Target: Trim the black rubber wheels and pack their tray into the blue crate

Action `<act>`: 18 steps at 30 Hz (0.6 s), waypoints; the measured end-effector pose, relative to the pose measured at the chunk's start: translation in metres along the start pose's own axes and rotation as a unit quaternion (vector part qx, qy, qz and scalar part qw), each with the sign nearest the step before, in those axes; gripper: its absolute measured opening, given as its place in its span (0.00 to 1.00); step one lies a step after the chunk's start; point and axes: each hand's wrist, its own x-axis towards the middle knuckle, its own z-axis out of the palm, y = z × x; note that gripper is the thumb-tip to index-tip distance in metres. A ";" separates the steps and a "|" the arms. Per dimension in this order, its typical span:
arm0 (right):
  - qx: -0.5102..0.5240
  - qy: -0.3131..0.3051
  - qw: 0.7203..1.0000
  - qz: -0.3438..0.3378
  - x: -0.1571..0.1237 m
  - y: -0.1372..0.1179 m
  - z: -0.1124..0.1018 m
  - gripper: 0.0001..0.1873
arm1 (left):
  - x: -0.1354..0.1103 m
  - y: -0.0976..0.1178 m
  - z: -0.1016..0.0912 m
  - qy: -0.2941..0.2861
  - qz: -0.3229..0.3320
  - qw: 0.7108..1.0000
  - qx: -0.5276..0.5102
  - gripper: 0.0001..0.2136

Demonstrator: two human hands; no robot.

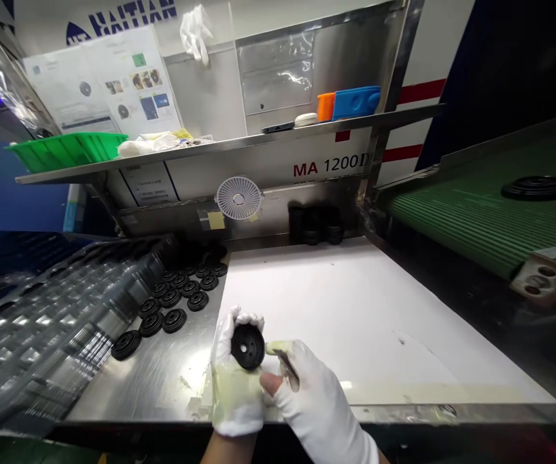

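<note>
My left hand (237, 377), in a white glove with a yellowish palm, is closed around a black round part (247, 347). The part is a ribbed plastic disc, tilted so its hollow face with small holes points toward me. Just to its right, my gloved right hand (314, 393) is closed in a pinch, its thumb tip bare. A small, flat, dark blade-like tool (289, 368) shows between the thumb and forefinger; its exact kind is unclear. The right forefinger is close to the disc's rim. Both hands are over the near edge of a white sheet (335, 309).
Several similar black discs (174, 320) lie on the metal table left of the sheet. Stacked clear plastic trays (65, 322) stand further left. A green conveyor (480, 212) on the right carries another black disc (536, 187). A metal shelf (239, 147) holds a green bin (72, 149).
</note>
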 end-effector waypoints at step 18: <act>-0.264 0.179 0.941 0.113 -0.095 0.129 -0.120 0.20 | -0.020 0.026 0.021 0.030 -0.203 0.976 -0.065 0.09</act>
